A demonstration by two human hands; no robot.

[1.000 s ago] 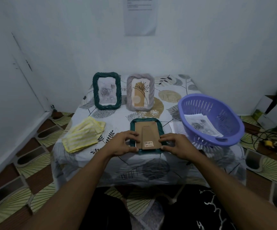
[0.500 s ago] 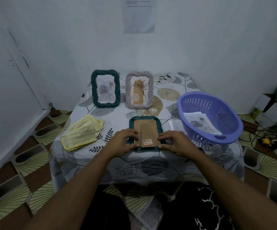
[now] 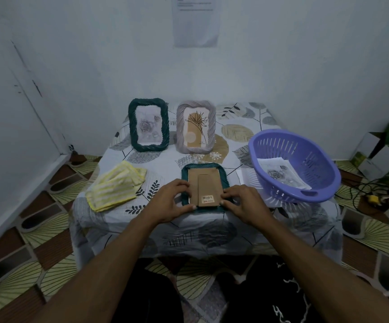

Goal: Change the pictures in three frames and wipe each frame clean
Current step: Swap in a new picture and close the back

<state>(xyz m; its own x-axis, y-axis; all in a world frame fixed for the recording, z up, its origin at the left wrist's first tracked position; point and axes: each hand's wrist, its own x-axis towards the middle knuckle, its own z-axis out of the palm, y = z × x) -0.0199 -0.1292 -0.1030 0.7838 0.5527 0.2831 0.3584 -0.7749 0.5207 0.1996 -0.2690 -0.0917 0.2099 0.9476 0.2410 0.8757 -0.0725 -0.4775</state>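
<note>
With the frame [image 3: 224,177] lying face down by the near edge of the surface [image 3: 165,165], my left hand [image 3: 172,201] and right hand [image 3: 244,202] gripping its sides at the backing [image 3: 204,185], an uneven pry could bend that board or shove the frame off.

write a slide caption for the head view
Left hand and right hand hold the sides of a face-down green frame, its cardboard back up.
</note>
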